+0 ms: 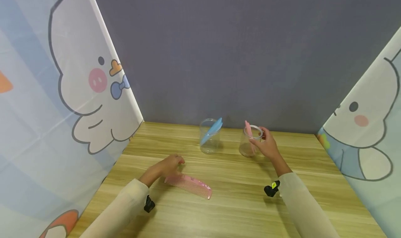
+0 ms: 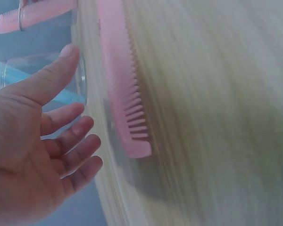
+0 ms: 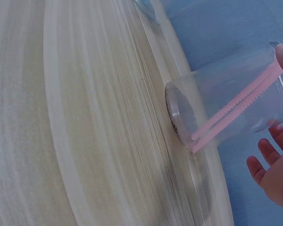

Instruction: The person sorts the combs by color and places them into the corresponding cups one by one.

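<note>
A pink comb (image 1: 191, 184) with pale lettering on its spine lies flat on the wooden table. Close by its left end is my left hand (image 1: 170, 165), palm and spread fingers bare in the left wrist view (image 2: 47, 136). My right hand (image 1: 267, 144) holds a clear plastic cup (image 1: 245, 145) near its rim, thumb on the near side and fingers round the far side. Pink combs (image 3: 240, 106) lean inside that cup, the base of which is at the table surface. To its left stands another clear cup (image 1: 205, 145) with blue combs (image 1: 213, 130) slanting out of it.
The wood-grain table (image 1: 232, 210) runs back to a dark grey cloth wall (image 1: 225, 57). Cartoon-printed curtains (image 1: 112, 102) flank it on the left and right. Small black devices (image 1: 149, 204) sit at both wrists.
</note>
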